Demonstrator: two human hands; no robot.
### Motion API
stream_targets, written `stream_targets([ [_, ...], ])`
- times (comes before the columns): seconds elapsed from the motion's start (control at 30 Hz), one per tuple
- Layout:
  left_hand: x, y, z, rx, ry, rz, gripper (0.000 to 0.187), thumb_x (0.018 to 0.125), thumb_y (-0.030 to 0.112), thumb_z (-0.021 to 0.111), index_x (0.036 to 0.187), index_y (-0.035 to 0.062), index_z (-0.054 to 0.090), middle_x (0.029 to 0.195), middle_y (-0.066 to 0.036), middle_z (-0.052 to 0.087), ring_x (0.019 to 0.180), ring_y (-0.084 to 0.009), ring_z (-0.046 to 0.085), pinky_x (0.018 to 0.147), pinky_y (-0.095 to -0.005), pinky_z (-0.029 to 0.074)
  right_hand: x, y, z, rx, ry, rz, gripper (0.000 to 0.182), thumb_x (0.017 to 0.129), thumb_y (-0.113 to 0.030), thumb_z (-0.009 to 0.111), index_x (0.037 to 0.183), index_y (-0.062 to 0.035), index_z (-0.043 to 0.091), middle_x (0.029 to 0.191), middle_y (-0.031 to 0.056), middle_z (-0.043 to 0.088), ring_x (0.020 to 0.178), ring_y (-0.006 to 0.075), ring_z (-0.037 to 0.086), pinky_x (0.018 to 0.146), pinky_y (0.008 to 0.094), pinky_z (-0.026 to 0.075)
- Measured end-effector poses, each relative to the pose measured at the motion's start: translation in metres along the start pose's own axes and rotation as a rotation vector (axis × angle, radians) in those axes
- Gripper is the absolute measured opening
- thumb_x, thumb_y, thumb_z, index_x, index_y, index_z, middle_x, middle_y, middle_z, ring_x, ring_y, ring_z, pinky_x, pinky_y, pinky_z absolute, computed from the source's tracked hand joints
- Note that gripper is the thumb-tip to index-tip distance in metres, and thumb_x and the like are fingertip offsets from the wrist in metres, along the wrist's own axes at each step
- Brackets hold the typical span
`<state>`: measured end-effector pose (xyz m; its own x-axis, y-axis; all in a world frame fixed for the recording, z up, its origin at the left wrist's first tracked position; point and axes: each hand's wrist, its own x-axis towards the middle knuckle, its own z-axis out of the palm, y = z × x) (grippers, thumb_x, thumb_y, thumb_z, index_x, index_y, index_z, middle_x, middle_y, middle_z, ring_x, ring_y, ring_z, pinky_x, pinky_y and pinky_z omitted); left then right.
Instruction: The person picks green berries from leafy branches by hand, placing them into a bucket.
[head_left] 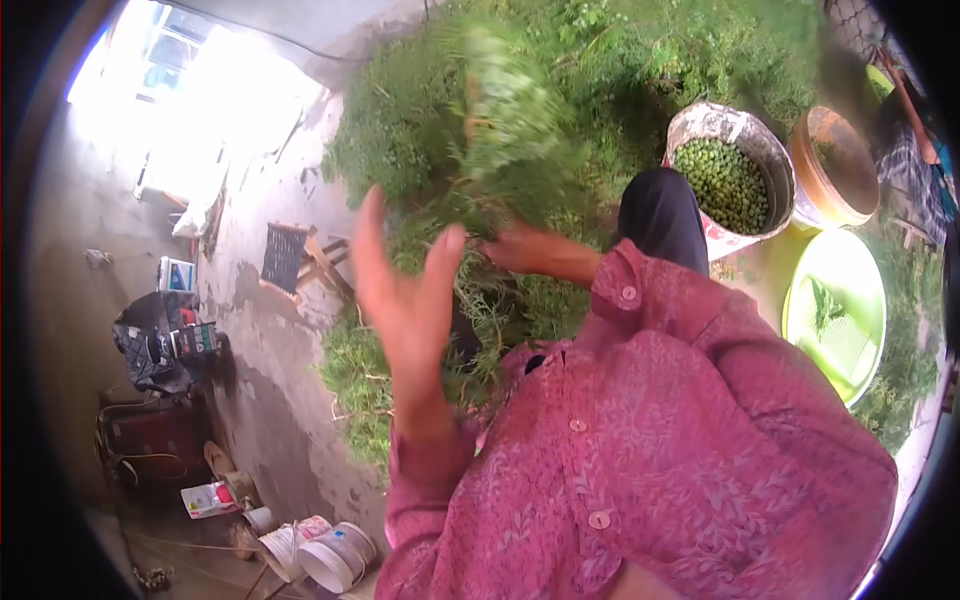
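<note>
My left hand (402, 295) is raised over the greenery, blurred by motion, with thumb and fingers spread apart and nothing between them. Just right of it, my right hand (525, 248) is closed around the lower stems of a bushy green plant (510, 115). The plant's upper part is smeared by movement. A large heap of similar feathery green plants (400, 130) spreads in front of me and around my knees. To the right, a white-and-red bucket (683, 130) holds many small round green pods (722, 180).
Beside the bucket stands an orange-brown tub (850, 130), with a bright green basin (870, 270) nearer to me. A person in checked cloth (905, 185) is at the far right. On the left are a small woven stool (285, 258), a black bag (150, 340) and white buckets (335, 560).
</note>
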<state>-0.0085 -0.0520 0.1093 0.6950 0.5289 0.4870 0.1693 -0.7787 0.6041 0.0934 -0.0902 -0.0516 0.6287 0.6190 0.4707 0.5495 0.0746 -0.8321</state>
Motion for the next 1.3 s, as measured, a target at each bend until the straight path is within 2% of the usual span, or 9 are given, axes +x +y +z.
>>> stream_targets([
  [0.13, 0.025, -0.047, 0.032, -0.352, -0.207, -0.284, 0.057, 0.072, 0.021, 0.074, 0.116, -0.0058, 0.048, 0.112, -0.017, 0.054, 0.103, -0.0232, 0.052, 0.088, -0.0351, 0.040, 0.019, -0.021, -0.024, -0.164, -0.266, -0.026, 0.029, 0.079, -0.015, 0.052, 0.107, -0.0077, 0.057, 0.106, 0.0205, 0.058, 0.095, 0.0391, 0.056, 0.091, 0.0472, 0.039],
  [0.2, 0.025, -0.044, 0.032, -0.399, -0.319, -0.306, 0.053, 0.072, 0.022, 0.075, 0.110, -0.0058, 0.052, 0.107, -0.015, 0.057, 0.098, -0.0217, 0.053, 0.083, -0.0343, 0.043, 0.014, -0.019, -0.032, -0.570, -0.248, -0.638, 0.028, 0.078, -0.020, 0.055, 0.103, -0.0067, 0.058, 0.099, 0.0221, 0.059, 0.089, 0.0387, 0.058, 0.082, 0.0450, 0.044],
  [0.33, 0.022, -0.054, 0.029, -0.487, -0.068, -0.250, 0.050, 0.075, 0.028, 0.072, 0.109, -0.0033, 0.053, 0.103, -0.011, 0.057, 0.098, -0.0199, 0.051, 0.085, -0.0346, 0.041, 0.020, -0.036, -0.039, -0.754, -0.086, -0.857, 0.036, 0.077, -0.028, 0.059, 0.102, -0.0022, 0.059, 0.095, 0.0223, 0.060, 0.084, 0.0387, 0.058, 0.080, 0.0428, 0.045],
  [0.4, 0.027, -0.075, 0.022, -0.410, 0.143, -0.360, 0.053, 0.074, 0.023, 0.072, 0.115, -0.0007, 0.048, 0.109, -0.012, 0.055, 0.103, -0.0213, 0.049, 0.093, -0.0352, 0.037, 0.040, -0.054, -0.048, -0.398, -0.685, -0.049, 0.044, 0.076, -0.034, 0.061, 0.104, -0.0013, 0.060, 0.092, 0.0211, 0.062, 0.081, 0.0358, 0.060, 0.078, 0.0398, 0.047],
  [0.63, 0.049, -0.096, -0.053, -0.533, 0.554, -0.729, 0.076, 0.067, 0.020, 0.077, 0.128, -0.0007, 0.034, 0.128, -0.018, 0.045, 0.123, -0.0327, 0.035, 0.104, -0.0500, 0.024, 0.032, -0.015, -0.114, -0.043, -0.308, 0.190, 0.051, 0.075, -0.040, 0.062, 0.105, 0.0016, 0.059, 0.091, 0.0180, 0.063, 0.079, 0.0263, 0.063, 0.072, 0.0332, 0.049],
  [0.73, 0.038, -0.098, -0.086, -0.537, 0.556, -0.615, 0.061, 0.071, 0.021, 0.074, 0.116, -0.0095, 0.047, 0.121, -0.021, 0.050, 0.116, -0.0338, 0.043, 0.098, -0.0519, 0.034, 0.007, 0.022, -0.124, 0.094, -0.308, 0.362, 0.044, 0.078, -0.035, 0.062, 0.101, 0.0025, 0.060, 0.087, 0.0142, 0.064, 0.071, 0.0212, 0.063, 0.067, 0.0308, 0.050],
  [0.77, 0.028, -0.097, -0.085, -0.391, 0.512, -0.431, 0.045, 0.090, 0.034, 0.048, 0.109, -0.0048, 0.057, 0.100, -0.010, 0.060, 0.084, -0.0160, 0.055, 0.072, -0.0270, 0.045, 0.001, 0.029, -0.123, 0.221, -0.350, 0.522, 0.039, 0.080, -0.033, 0.062, 0.098, 0.0019, 0.061, 0.085, 0.0116, 0.064, 0.068, 0.0184, 0.063, 0.063, 0.0293, 0.050],
  [1.13, 0.028, -0.122, -0.179, -0.747, 0.514, -0.366, 0.035, 0.087, 0.021, 0.055, 0.110, -0.0054, 0.050, 0.104, -0.017, 0.058, 0.091, -0.0269, 0.058, 0.080, -0.0402, 0.051, -0.038, 0.023, -0.020, 1.019, -0.694, 1.124, 0.043, 0.079, -0.033, 0.066, 0.108, -0.0043, 0.052, 0.102, 0.0116, 0.059, 0.084, 0.0181, 0.059, 0.067, 0.0297, 0.049],
  [1.3, 0.014, -0.071, -0.169, -0.828, 0.693, -0.332, 0.031, 0.089, 0.019, 0.052, 0.110, -0.0046, 0.050, 0.105, -0.018, 0.058, 0.093, -0.0271, 0.058, 0.080, -0.0432, 0.050, -0.027, 0.023, -0.001, 1.417, -0.382, 1.124, 0.035, 0.078, -0.027, 0.068, 0.105, -0.0121, 0.051, 0.098, 0.0056, 0.058, 0.085, 0.0182, 0.059, 0.066, 0.0298, 0.050],
])
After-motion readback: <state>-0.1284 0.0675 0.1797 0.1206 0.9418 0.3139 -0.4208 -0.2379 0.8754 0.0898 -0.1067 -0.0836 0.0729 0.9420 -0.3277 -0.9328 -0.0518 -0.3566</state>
